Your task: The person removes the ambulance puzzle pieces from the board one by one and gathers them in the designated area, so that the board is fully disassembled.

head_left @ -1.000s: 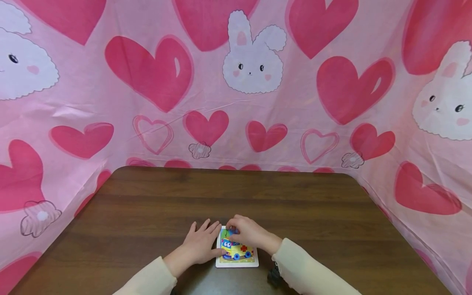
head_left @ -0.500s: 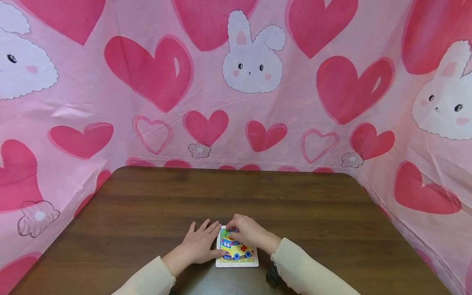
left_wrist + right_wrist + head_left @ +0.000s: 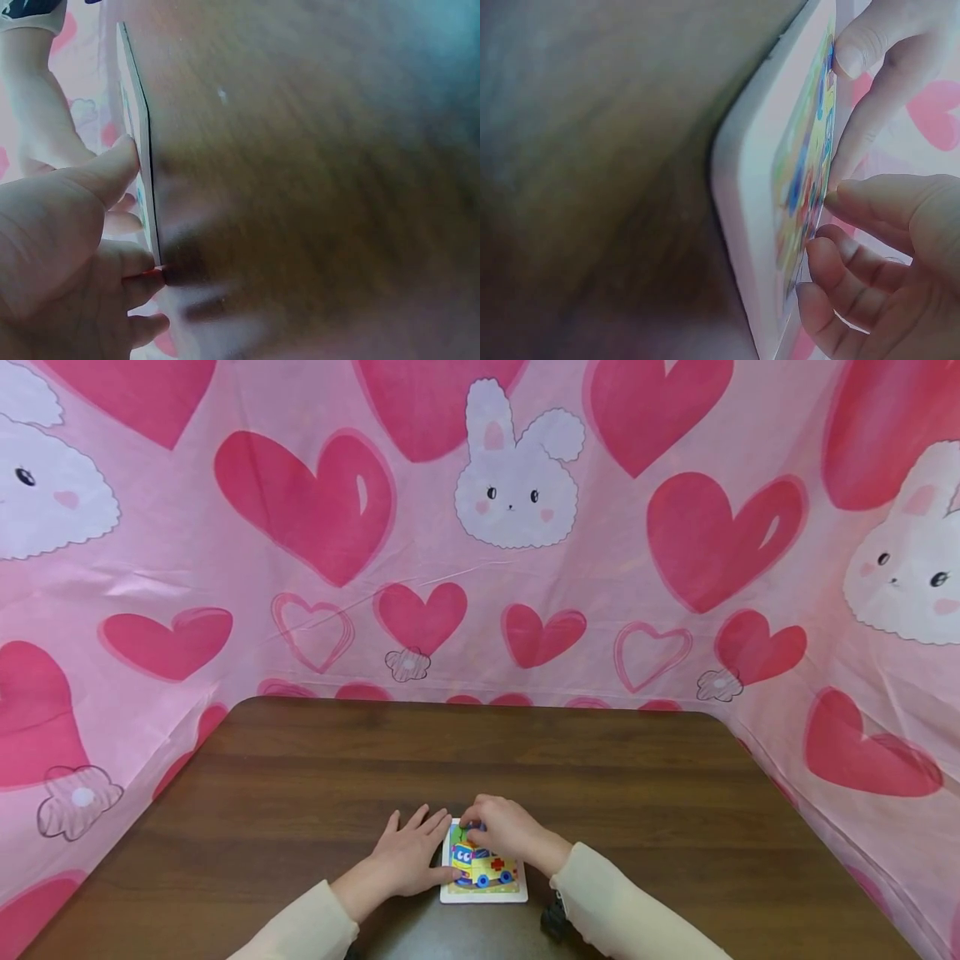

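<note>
A small jigsaw puzzle (image 3: 497,874) in a white frame lies on the table, picturing a yellow ambulance with a red cross and a face. My left hand (image 3: 408,857) lies along its left edge, fingers spread and straight on the table, the thumb resting on the puzzle's lower left. My right hand (image 3: 510,831) reaches over the upper part with curled fingers, thumb and fingertips pinching a puzzle piece at the surface. The hand mostly hides that piece. In the right wrist view, the thumb (image 3: 847,196) and fingertips meet the picture side.
The brown wooden table (image 3: 480,752) extends behind and to both sides of the puzzle. Pink cloth (image 3: 480,568) with hearts and rabbits hangs around its far side and flanks. A small black object (image 3: 555,920) sits beneath the right wrist.
Almost nothing differs. My right fingers shift very slightly at the top of the puzzle; the left hand keeps its place.
</note>
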The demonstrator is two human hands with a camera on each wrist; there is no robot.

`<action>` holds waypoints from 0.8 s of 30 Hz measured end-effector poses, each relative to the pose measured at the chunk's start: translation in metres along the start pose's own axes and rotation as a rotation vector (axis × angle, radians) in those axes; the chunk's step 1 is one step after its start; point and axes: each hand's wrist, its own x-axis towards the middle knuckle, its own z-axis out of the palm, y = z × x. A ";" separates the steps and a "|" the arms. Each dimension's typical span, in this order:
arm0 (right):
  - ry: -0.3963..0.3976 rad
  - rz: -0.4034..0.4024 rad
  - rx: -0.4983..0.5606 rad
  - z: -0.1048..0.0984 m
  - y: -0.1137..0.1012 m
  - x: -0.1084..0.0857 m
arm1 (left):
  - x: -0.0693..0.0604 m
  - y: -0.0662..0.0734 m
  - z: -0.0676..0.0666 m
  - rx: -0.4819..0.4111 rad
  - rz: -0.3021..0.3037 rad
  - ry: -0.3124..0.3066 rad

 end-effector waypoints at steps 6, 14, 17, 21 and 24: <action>-0.012 0.019 0.039 -0.001 0.000 0.002 | 0.000 0.000 0.000 0.011 0.001 0.003; -0.036 0.035 0.171 -0.002 0.002 0.008 | -0.001 -0.001 0.001 0.011 0.001 0.001; -0.043 0.042 0.243 -0.002 0.005 0.011 | -0.001 -0.001 0.001 0.003 -0.003 -0.003; -0.041 0.073 0.332 -0.002 0.009 0.013 | -0.001 -0.001 0.001 0.007 -0.007 0.001; -0.026 0.088 0.356 0.000 0.010 0.013 | 0.000 0.000 0.001 0.009 -0.004 0.005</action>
